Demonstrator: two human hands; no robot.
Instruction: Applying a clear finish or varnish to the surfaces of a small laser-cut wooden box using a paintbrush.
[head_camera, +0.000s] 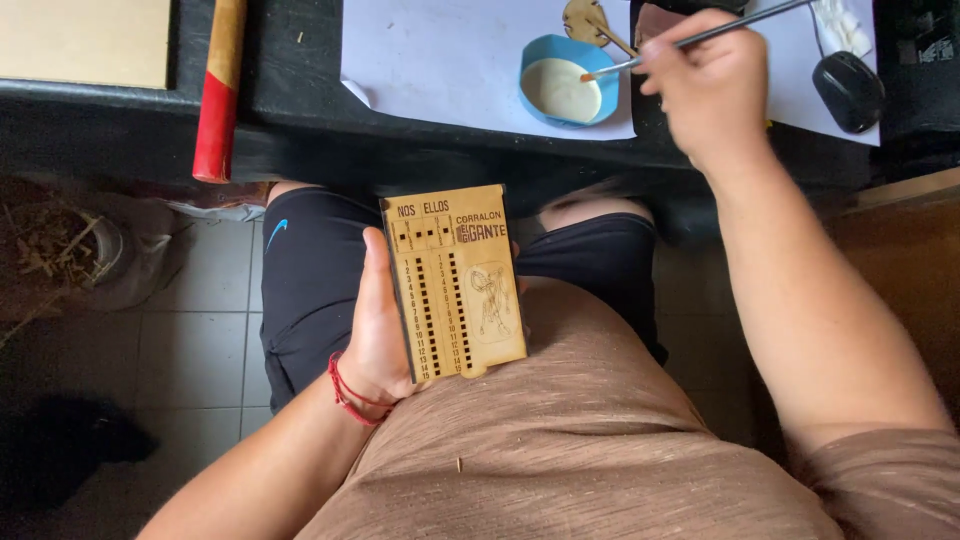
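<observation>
Over the lap: thin engraved wooden board, light, stiff, likely brittle at the slots; best held by its long edges. Left hand wraps one edge. Right hand pinches a brush above the blue bowl on the tabletop.

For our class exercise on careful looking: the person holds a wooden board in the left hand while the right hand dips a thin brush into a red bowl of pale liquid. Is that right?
Not quite: the bowl is blue, not red, as the head view shows. The rest stands: the left hand holds the wooden board, and the right hand holds the thin brush with its tip at the pale liquid.
</observation>
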